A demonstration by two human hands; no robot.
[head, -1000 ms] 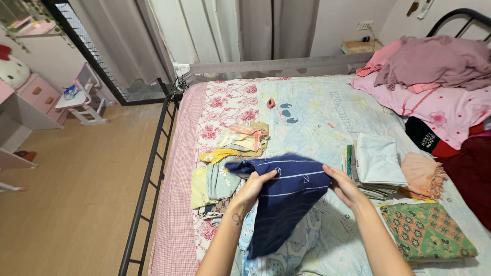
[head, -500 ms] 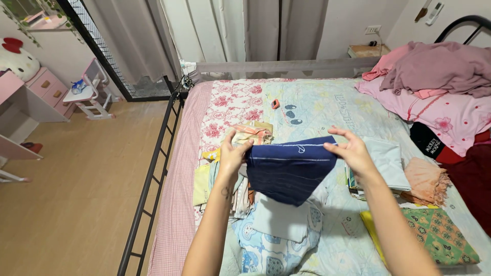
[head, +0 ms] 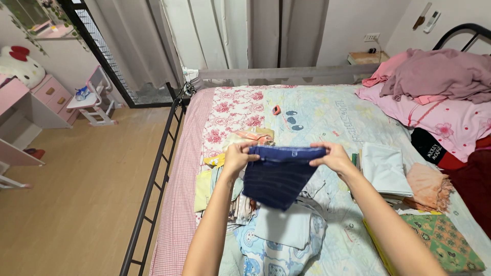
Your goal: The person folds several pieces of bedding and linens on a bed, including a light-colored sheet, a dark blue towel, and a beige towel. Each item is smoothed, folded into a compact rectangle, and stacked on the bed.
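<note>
Between both hands, the navy cloth point(head: 276, 176) hangs toward 6 o'clock, top edge running 9-to-3; left hand point(head: 236, 157) and right hand point(head: 332, 156) pinch its corners.

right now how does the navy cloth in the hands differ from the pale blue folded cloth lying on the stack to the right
The navy cloth is dark with thin light stripes; the pale blue folded cloth is plain and light. The navy cloth hangs in the air, pinched at its top corners by the left hand and right hand; the pale blue one rests flat and untouched on a stack. The navy one droops to a point, while the pale blue one keeps a neat rectangle. Both are folded fabric.
</note>
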